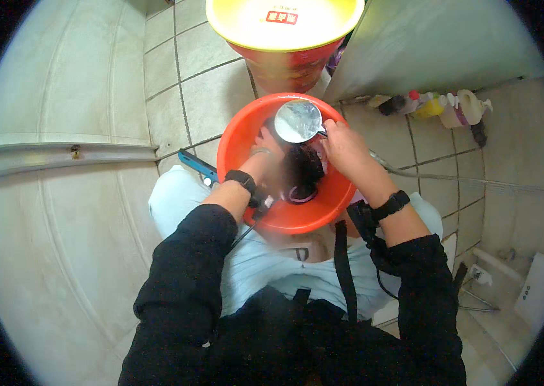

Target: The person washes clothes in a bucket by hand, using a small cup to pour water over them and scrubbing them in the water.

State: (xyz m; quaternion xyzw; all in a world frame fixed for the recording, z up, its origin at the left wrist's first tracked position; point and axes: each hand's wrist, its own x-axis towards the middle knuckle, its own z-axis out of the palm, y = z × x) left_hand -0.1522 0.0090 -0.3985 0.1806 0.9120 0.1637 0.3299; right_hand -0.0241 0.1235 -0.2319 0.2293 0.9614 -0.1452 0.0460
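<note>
The dark bundle (306, 168) lies inside the orange basin (310, 219), at its middle, with a pink edge facing the person; its exact kind cannot be told. The shower head (298, 121), judged by its round silvery shape, is above the far part of the basin. The basin is between the person's knees.

Caution: if the right wrist turns, the shower head may point past the rim and any flow may wet the trousers (253, 276). A pull on the hose (471, 182) could cause the same fault. The dark strap (344, 270) hangs near the rim and may dip in if the person leans forward.

Right hand (349, 148): closed around the shower head's handle, above the basin's right side. Left hand (269, 154): inside the basin, fingers partly extended beside the bundle; blur prevents telling whether it grips.

Surroundings: a red bucket (285, 67) with a yellow rim is just beyond the basin; bottles (468, 109) are on the right, near the wall.
</note>
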